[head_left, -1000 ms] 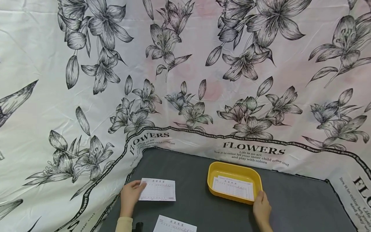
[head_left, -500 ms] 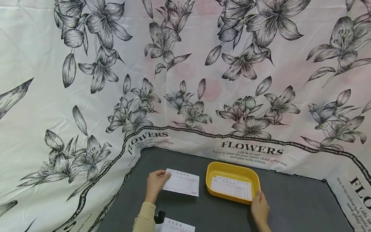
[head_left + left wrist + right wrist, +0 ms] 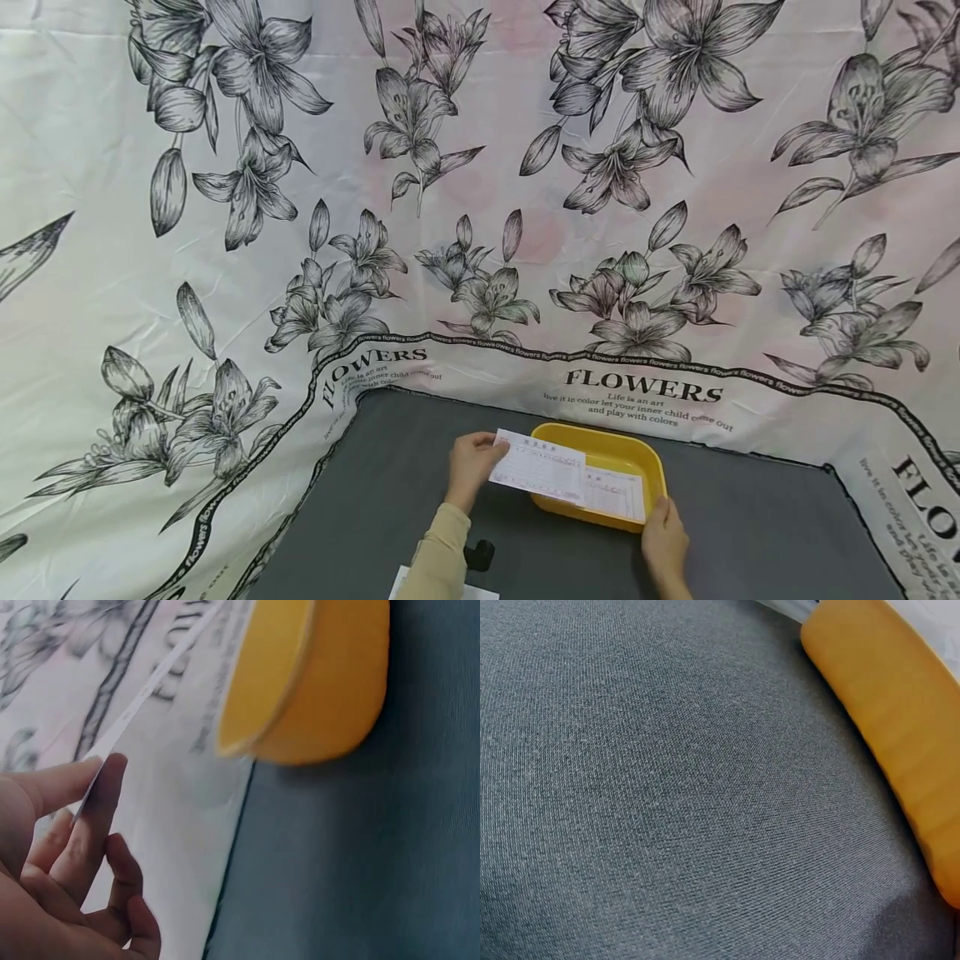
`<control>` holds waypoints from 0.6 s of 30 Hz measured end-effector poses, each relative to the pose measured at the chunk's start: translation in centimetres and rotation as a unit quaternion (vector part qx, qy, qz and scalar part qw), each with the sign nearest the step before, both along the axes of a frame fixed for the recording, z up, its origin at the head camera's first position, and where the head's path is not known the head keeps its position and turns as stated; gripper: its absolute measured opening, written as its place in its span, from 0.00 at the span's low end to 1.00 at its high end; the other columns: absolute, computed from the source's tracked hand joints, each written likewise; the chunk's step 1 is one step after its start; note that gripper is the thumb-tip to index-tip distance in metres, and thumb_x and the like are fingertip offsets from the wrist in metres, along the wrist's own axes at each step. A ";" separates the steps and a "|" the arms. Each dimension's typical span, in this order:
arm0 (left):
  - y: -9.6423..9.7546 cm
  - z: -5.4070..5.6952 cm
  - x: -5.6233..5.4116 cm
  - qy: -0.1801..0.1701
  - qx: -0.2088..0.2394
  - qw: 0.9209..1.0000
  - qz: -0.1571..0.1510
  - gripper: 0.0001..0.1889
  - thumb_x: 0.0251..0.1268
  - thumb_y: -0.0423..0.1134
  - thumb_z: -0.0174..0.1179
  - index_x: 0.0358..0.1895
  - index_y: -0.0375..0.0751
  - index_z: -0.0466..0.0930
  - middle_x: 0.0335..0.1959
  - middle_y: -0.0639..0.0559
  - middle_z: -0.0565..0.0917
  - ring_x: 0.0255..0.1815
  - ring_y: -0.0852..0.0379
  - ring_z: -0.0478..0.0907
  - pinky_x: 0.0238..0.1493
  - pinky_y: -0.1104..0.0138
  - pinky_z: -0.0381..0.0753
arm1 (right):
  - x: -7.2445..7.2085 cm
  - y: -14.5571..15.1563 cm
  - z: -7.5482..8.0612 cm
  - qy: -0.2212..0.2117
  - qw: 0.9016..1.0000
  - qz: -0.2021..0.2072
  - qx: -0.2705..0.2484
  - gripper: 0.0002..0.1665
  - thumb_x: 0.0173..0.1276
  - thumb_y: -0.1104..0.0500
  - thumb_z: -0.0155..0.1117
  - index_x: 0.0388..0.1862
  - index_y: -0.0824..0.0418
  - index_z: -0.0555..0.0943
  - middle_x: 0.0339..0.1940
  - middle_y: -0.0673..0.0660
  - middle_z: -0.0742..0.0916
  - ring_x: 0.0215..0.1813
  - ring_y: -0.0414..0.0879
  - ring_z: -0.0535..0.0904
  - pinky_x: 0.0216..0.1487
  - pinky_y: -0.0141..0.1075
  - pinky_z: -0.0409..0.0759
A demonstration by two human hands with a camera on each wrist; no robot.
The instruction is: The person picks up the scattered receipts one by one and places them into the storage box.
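In the head view my left hand [image 3: 472, 468] pinches a white printed form [image 3: 534, 467] by its left edge, between thumb and fingers. The form overlaps the left part of a yellow plastic tray [image 3: 600, 518] in this view. More printed forms [image 3: 621, 495] lie inside the tray, partly hidden behind the held one. With my right hand [image 3: 664, 540] I grip the tray's front right corner. The left wrist view shows the held form [image 3: 161, 671] edge-on, beside the tray's outer wall [image 3: 330, 697]. My right hand is out of the right wrist view, where the tray wall [image 3: 892, 727] shows.
Another printed form [image 3: 482, 594] lies at the bottom edge of the head view, partly covered by my left sleeve [image 3: 433, 558]. A dark grey cloth [image 3: 360, 517] covers the table. White flower-printed fabric [image 3: 480, 383] stands around its back and left sides.
My left hand has carried the form rightward from the left of the table, up to the tray. The right hand has stayed at the tray's corner. The view has shifted slightly.
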State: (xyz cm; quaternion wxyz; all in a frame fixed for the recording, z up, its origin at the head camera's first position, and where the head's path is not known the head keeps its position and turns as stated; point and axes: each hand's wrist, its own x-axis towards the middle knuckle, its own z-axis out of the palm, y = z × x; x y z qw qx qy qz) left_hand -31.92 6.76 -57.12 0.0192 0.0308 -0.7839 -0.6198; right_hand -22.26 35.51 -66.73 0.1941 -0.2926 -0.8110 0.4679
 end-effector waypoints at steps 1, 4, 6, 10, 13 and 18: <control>0.7 -0.1 -0.2 -0.003 -0.006 1.000 0.002 0.12 0.66 0.36 0.74 0.47 0.32 0.91 0.35 0.47 0.91 0.29 0.59 0.86 0.31 0.66 0.88 | 0.0 0.0 -0.1 0.000 1.000 0.000 0.002 0.35 0.90 0.50 0.28 0.71 0.78 0.69 0.68 0.84 0.74 0.69 0.82 0.69 0.70 0.73 0.68; 2.7 -0.6 -0.8 -0.007 -0.018 1.000 0.010 0.10 0.65 0.35 0.75 0.46 0.33 0.91 0.35 0.49 0.91 0.30 0.59 0.85 0.32 0.65 0.88 | 0.0 0.0 -0.1 0.002 1.000 -0.002 0.010 0.34 0.90 0.51 0.29 0.70 0.78 0.70 0.67 0.84 0.75 0.68 0.83 0.70 0.68 0.73 0.69; 3.9 -1.0 -1.1 -0.006 -0.029 0.999 0.018 0.09 0.64 0.34 0.75 0.44 0.34 0.92 0.34 0.49 0.90 0.30 0.59 0.84 0.33 0.64 0.88 | 0.1 0.0 -0.1 0.006 1.000 -0.003 0.015 0.34 0.90 0.52 0.29 0.70 0.77 0.70 0.66 0.84 0.75 0.68 0.83 0.70 0.67 0.73 0.69; 6.0 -2.1 -1.4 0.010 -0.064 0.998 0.023 0.07 0.62 0.33 0.76 0.41 0.34 0.93 0.33 0.49 0.90 0.31 0.58 0.84 0.34 0.62 0.88 | 0.1 0.0 0.0 0.018 1.000 -0.006 0.021 0.32 0.89 0.53 0.30 0.69 0.78 0.71 0.65 0.85 0.76 0.66 0.84 0.71 0.65 0.74 0.70; 7.1 -2.9 -1.2 0.018 -0.083 0.996 0.011 0.07 0.61 0.33 0.77 0.39 0.34 0.93 0.32 0.49 0.90 0.29 0.59 0.83 0.33 0.61 0.88 | 0.2 0.0 -0.1 0.018 1.000 -0.007 0.023 0.33 0.89 0.53 0.30 0.69 0.78 0.71 0.65 0.85 0.76 0.67 0.84 0.71 0.67 0.74 0.70; 8.2 -3.4 -1.0 0.029 -0.125 0.992 -0.004 0.05 0.61 0.35 0.77 0.32 0.37 0.93 0.23 0.52 0.89 0.21 0.61 0.80 0.27 0.63 0.85 | 0.1 0.1 -0.3 0.010 1.000 -0.003 0.018 0.34 0.90 0.52 0.29 0.72 0.79 0.69 0.68 0.84 0.74 0.69 0.83 0.69 0.71 0.72 0.68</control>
